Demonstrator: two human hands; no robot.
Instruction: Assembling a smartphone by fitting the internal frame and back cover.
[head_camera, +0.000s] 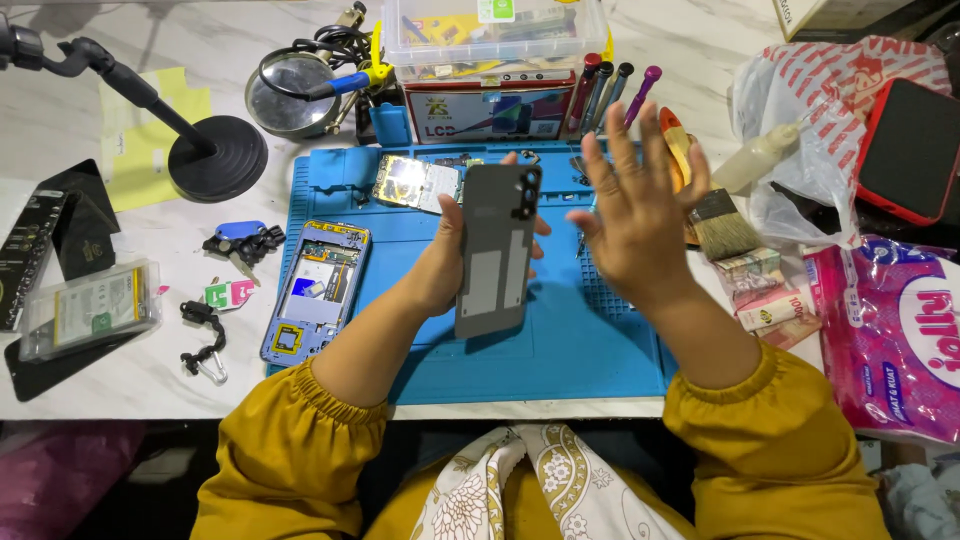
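Left hand (440, 265) grips grey back cover (497, 250) upright, long axis pointing away from the body; right hand (640, 215), fingers spread and empty, hovers just beside it, above blue mat (560, 350).

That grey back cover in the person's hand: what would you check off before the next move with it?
1. Grey back cover gripped by left hand: ok.
2. Right hand free, fingers spread: ok.
3. Opened phone frame lying within reach on the blue mat: ok.
4. Brush close beside the right hand: ok.
5. Inner face of the cover clean: cannot tell.
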